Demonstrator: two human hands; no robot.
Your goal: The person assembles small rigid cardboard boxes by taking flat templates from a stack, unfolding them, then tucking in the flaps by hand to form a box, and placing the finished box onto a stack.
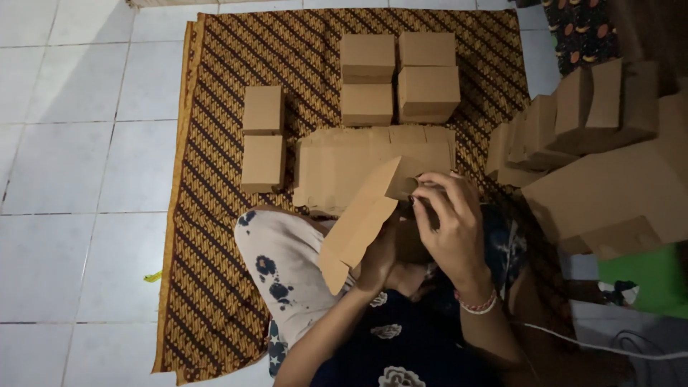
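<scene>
I hold a half-folded brown cardboard box [362, 218] over my lap. My left hand [380, 261] grips it from below, mostly hidden behind its raised flap. My right hand [448, 218] curls over the box's top edge, fingers pressing a flap. Just beyond my hands lies a stack of flat unfolded cardboard blanks [358, 161] on the patterned brown cloth [215, 215].
Several finished small brown boxes stand on the cloth: two at the left [263, 136], a group at the top [399, 75]. More boxes pile at the right [573, 122], beside a large carton [616, 193]. White floor tiles [79, 179] lie left; a green object [645, 276] and white cable [609, 347] at lower right.
</scene>
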